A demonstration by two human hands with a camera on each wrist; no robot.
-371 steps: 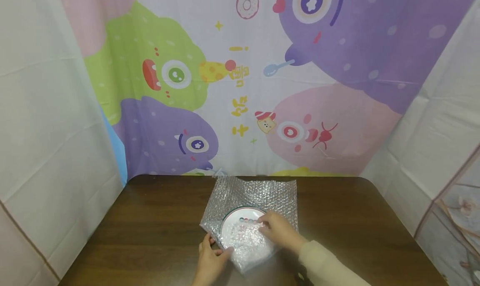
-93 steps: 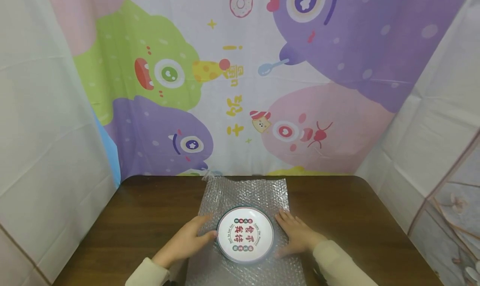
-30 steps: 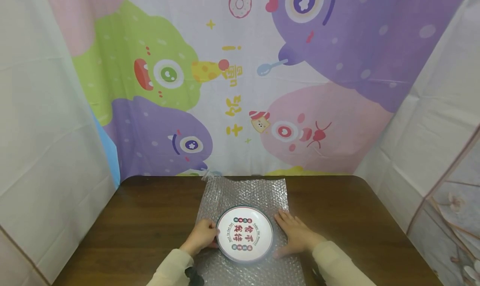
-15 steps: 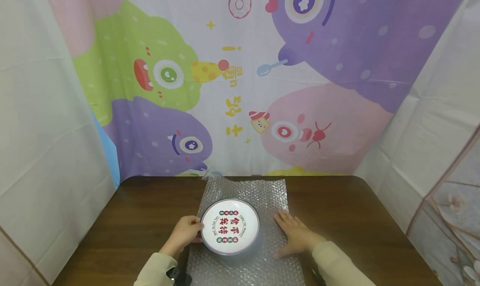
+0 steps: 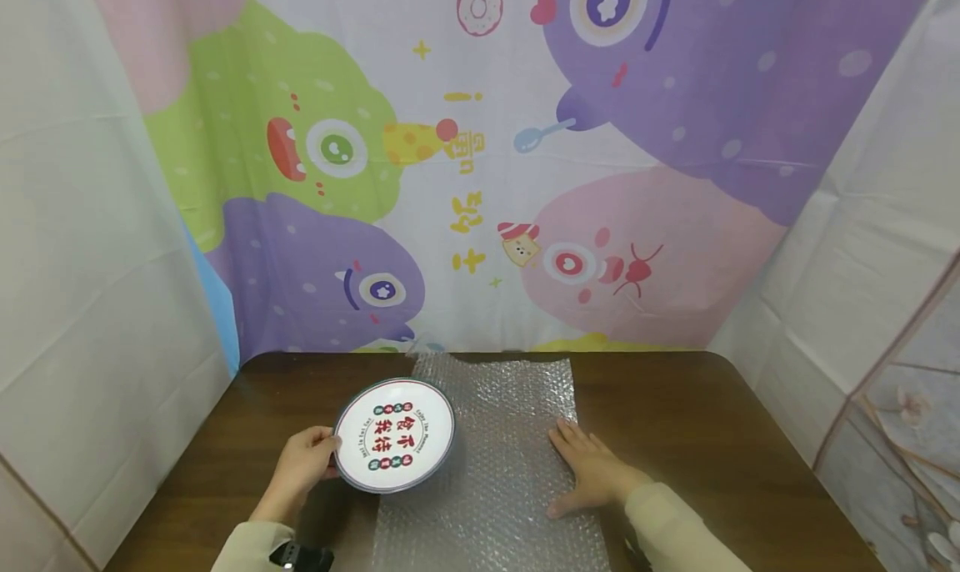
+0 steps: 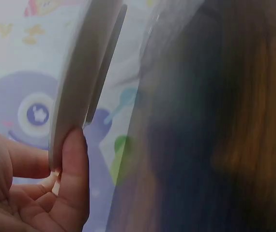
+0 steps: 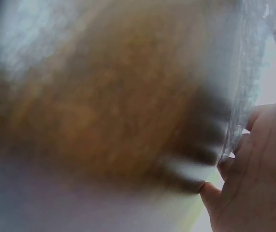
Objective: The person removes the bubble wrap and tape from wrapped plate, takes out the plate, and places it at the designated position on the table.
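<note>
A round white plate (image 5: pixel 394 435) with a dark rim and red and green lettering is lifted above the table's left half, slightly tilted. My left hand (image 5: pixel 302 464) pinches its left rim between thumb and fingers. In the left wrist view the plate (image 6: pixel 80 72) appears edge-on, its underside and foot ring showing, with the hand (image 6: pixel 36 188) gripping its lower edge. A sheet of bubble wrap (image 5: pixel 510 464) lies flat on the table, partly under the plate. My right hand (image 5: pixel 592 465) rests on its right edge, fingers spread. The right wrist view shows that hand (image 7: pixel 259 169) beside the wrap.
The dark brown wooden table (image 5: pixel 697 439) extends to both sides of the wrap. A cartoon-printed curtain (image 5: pixel 465 180) hangs right behind its back edge. Pale cloth walls (image 5: pixel 885 222) stand at left and right. A dark watch (image 5: pixel 302 557) is on the left wrist.
Earlier the plate lay inside the folded wrap, then on the opened sheet. My left hand has taken its rim and moved it up and left. The right hand has stayed on the wrap this last second.
</note>
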